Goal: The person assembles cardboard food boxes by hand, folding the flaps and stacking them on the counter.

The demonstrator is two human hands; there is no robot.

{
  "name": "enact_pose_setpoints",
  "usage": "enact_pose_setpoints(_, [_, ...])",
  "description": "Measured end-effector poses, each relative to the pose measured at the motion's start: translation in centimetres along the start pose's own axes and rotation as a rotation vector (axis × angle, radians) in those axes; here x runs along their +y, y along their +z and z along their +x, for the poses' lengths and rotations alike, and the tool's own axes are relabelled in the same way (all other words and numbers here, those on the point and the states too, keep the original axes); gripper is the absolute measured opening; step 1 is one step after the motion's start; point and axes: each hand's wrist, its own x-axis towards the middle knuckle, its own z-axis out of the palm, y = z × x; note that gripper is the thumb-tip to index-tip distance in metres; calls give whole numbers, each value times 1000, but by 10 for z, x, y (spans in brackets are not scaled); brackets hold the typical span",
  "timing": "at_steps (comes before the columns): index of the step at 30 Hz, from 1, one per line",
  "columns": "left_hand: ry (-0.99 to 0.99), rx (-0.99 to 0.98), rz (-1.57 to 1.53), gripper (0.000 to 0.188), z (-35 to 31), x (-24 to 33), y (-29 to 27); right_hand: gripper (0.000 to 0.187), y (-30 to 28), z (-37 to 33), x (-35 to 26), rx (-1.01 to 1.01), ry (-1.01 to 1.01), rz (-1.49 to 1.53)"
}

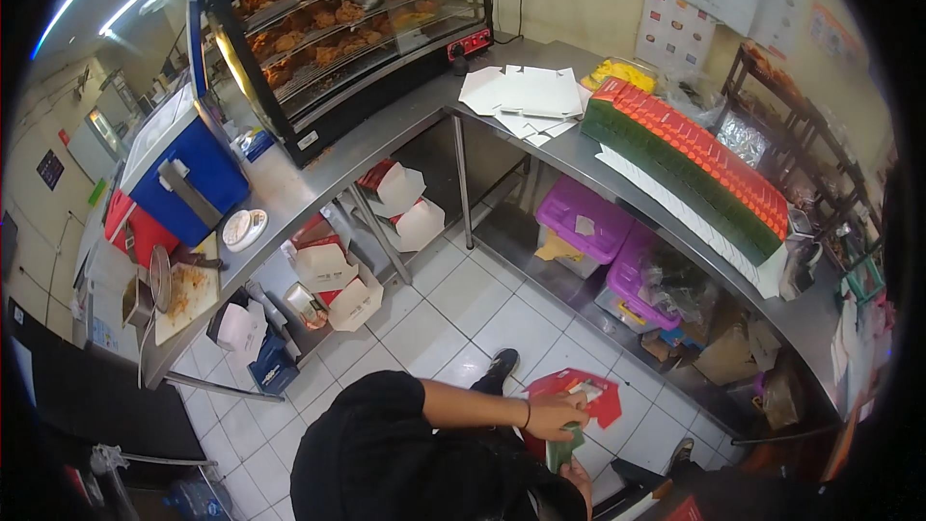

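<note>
A red-and-green card carton [606, 403] with a white patch is in front of my body, over the tiled floor. My left hand [555, 417], a dark band at its wrist, reaches across from the left and is closed on the carton. Below it, my right hand [577, 484] grips the green lower part, its fingers partly hidden. How far the carton is folded I cannot make out. On the steel counter [439, 130] ahead stands a long row of similar red-and-green cartons [694, 154], packed tightly side by side. Flat white card sheets [531, 95] lie left of that row.
A heated display cabinet [357, 29] with fried food stands far left. Nearer are a blue cool box [188, 174] and a cutting board [188, 304]. Purple-lidded tubs [584, 217] sit under the counter. Open red-and-white boxes [323, 268] are on the left underside. A dark rack [772, 96] stands right.
</note>
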Motion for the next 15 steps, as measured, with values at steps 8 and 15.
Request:
enact_pose_setpoints(8, [116, 73, -107, 18, -12, 14, 50, 39, 3, -35, 10, 0, -88, -138])
enact_pose_setpoints(15, [-64, 11, -315, 20, -7, 26, 72, 33, -26, -67, -7, 154, -432, -803])
